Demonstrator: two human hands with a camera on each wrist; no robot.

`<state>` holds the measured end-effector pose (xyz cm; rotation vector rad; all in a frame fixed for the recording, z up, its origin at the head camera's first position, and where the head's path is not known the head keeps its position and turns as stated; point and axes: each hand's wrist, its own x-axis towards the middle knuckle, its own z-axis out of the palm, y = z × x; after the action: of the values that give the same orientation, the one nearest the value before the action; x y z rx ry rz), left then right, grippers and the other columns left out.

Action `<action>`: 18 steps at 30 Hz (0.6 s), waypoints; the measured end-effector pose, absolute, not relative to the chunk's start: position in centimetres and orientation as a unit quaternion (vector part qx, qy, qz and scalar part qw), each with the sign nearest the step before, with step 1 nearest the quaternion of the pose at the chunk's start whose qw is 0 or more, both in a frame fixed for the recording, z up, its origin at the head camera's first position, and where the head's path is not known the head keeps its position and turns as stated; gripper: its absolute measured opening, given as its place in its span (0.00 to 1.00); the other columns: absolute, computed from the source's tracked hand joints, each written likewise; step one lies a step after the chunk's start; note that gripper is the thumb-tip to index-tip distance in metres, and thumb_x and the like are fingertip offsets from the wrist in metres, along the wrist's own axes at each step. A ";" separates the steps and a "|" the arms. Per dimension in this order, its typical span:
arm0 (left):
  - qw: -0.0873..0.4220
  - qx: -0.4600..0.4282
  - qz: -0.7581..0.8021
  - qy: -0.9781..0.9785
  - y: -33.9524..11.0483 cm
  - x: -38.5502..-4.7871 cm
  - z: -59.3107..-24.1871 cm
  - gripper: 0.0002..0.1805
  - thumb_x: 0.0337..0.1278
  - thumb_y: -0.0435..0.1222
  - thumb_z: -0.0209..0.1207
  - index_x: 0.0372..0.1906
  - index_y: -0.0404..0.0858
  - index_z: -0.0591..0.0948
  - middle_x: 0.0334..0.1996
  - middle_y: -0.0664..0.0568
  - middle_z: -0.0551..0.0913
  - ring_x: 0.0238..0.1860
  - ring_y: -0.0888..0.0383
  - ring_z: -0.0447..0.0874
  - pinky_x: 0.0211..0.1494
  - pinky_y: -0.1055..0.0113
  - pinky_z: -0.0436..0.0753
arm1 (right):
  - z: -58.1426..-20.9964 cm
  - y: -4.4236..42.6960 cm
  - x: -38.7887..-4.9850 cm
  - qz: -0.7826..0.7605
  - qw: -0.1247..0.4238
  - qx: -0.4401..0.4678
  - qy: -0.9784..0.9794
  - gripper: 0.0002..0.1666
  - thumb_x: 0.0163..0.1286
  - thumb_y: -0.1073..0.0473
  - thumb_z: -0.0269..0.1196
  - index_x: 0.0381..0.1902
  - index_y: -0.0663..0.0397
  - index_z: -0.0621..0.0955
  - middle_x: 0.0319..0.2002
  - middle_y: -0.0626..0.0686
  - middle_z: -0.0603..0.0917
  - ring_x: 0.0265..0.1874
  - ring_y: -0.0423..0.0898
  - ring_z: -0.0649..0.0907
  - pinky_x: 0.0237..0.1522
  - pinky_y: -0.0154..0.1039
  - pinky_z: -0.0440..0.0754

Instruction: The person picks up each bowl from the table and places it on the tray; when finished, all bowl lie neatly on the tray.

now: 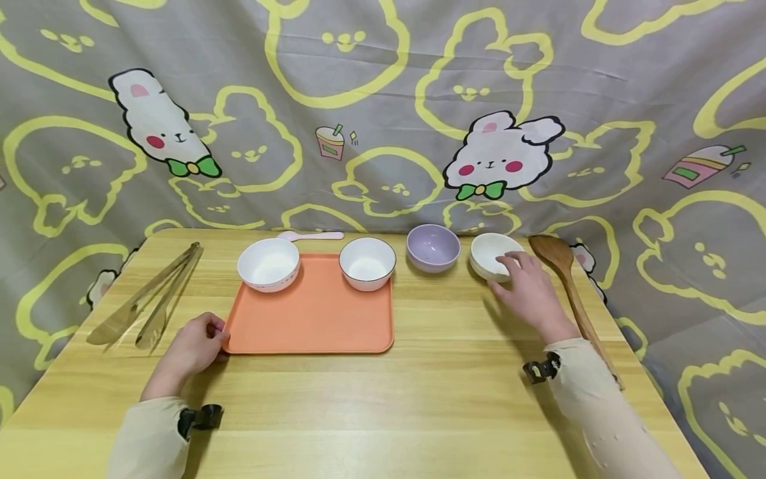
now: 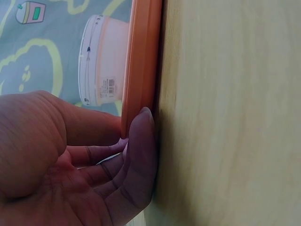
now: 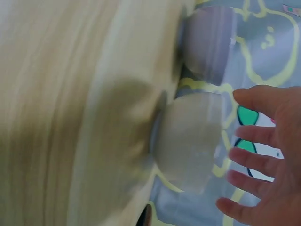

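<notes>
At the near left corner of the orange tray [image 1: 311, 326], my left hand [image 1: 194, 342] pinches the rim; in the left wrist view the thumb and index finger [image 2: 138, 150] meet its edge. A white bowl with a small pattern [image 1: 269, 265] stands on the tray's far left corner, and a dark-rimmed white bowl [image 1: 368, 265] on its far right corner. My right hand [image 1: 529, 293] hovers over the near side of a cream-white bowl [image 1: 491, 256]. Its fingers are spread and apart from the bowl [image 3: 188, 141] in the right wrist view.
A purple bowl [image 1: 433, 248] stands left of the cream-white one. Beyond the tray lies a pink spoon [image 1: 314, 235]. Metal tongs [image 1: 152, 299] lie at the left, and a wooden spatula [image 1: 556, 256] runs along the right side, partly behind my right arm. A patterned cloth [image 1: 383, 120] hangs behind the table.
</notes>
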<state>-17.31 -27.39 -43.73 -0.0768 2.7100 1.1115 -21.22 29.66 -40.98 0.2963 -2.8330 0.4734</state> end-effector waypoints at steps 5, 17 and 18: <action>0.103 -0.020 0.377 0.920 -27.3 -17.3 -43.7 0.06 0.68 0.26 0.50 0.43 0.24 0.70 0.29 0.41 0.75 0.25 0.54 0.82 0.27 0.62 0.84 | -42.0 29.7 -22.4 0.138 0.120 0.101 -0.978 0.43 0.64 0.49 0.68 0.69 0.66 0.66 0.68 0.71 0.59 0.68 0.72 0.55 0.66 0.69 0.53; 0.104 -0.021 0.387 0.916 -27.3 -17.2 -43.8 0.06 0.68 0.26 0.50 0.43 0.23 0.69 0.29 0.41 0.75 0.25 0.53 0.82 0.27 0.62 0.84 | -42.1 29.4 -25.0 0.127 0.011 0.058 -0.990 0.65 0.59 0.23 0.59 0.78 0.55 0.49 0.76 0.67 0.37 0.70 0.65 0.26 0.62 0.74 0.28; 0.105 -0.021 0.387 0.916 -27.3 -17.2 -43.8 0.06 0.68 0.26 0.50 0.43 0.23 0.69 0.29 0.41 0.75 0.25 0.53 0.82 0.27 0.62 0.84 | -42.0 29.4 -25.2 0.125 0.003 0.057 -0.990 0.66 0.58 0.22 0.59 0.78 0.55 0.49 0.76 0.67 0.36 0.70 0.65 0.25 0.62 0.74 0.27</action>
<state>-17.25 -27.33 -43.79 -0.0624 2.7000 1.1412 -25.22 29.39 -41.96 0.1802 -3.1063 0.3920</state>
